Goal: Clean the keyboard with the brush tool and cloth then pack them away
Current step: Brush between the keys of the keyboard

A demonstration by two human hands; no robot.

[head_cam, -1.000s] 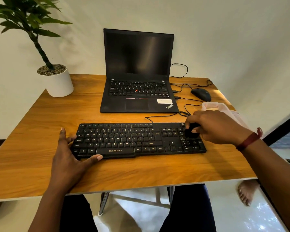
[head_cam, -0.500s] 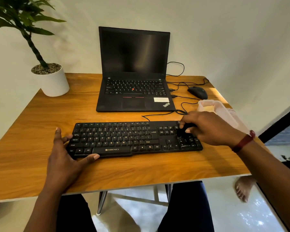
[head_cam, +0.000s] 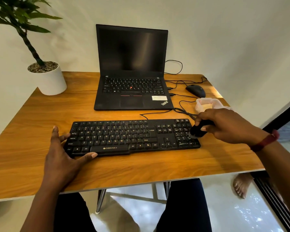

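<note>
A black Zebronics keyboard [head_cam: 132, 137] lies flat near the front of the wooden table [head_cam: 32, 124]. My right hand [head_cam: 224, 125] grips a small black brush tool [head_cam: 198, 130], whose bristle end rests on the number pad at the keyboard's right end. My left hand [head_cam: 64, 158] lies flat against the keyboard's left front corner, fingers spread, thumb along the front edge. A clear plastic container [head_cam: 208, 102] sits behind my right hand; part of it is hidden. I cannot make out a cloth.
An open black laptop [head_cam: 132, 91] stands behind the keyboard, with cables [head_cam: 181, 108] trailing to its right. A black mouse [head_cam: 195, 90] lies at the back right. A potted plant in a white pot [head_cam: 49, 79] occupies the back left corner. My knees sit under the table's front edge.
My right hand has swept the brush across the number pad toward the keyboard's right edge. The left hand stays braced on the left corner. The view has shifted slightly.
</note>
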